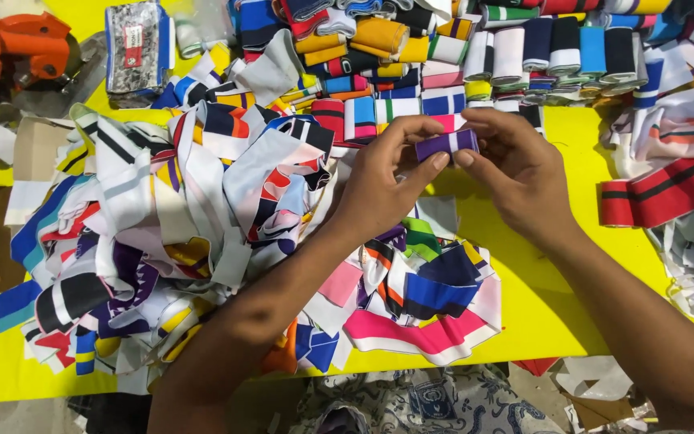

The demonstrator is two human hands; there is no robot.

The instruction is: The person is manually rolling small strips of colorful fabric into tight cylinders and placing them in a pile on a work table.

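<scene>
Bench: yellow-topped bench [524, 273], almost wholly covered with knitted rib trims; bare yellow shows mainly at the right of centre and along the near edge.
Loose heap: unsorted pile of striped trims [194, 233] in many colours, spread over the left and centre of the bench, tangled and overlapping; judged to be the larger share, not yet folded.
Folded stock: rows of folded trims [516, 56] standing side by side along the far edge, upper centre to upper right; judged to be the finished share.
Side pieces: red-and-black striped bands [668, 193] lying flat at the right edge, beside a mound of white pieces.
Tool: orange machine [18, 48] at the far left corner, apart from the hands.
Left hand: left hand [387, 177] raised over the heap's right margin, thumb and fingertips pinching the left end of the purple trim.
Right hand: right hand [516, 169] pinching the opposite end, fingers curled over it.
Piece in hand: small purple trim with a white stripe [446, 145], folded compact, held between both hands just in front of the folded rows, clear of the bench.
</scene>
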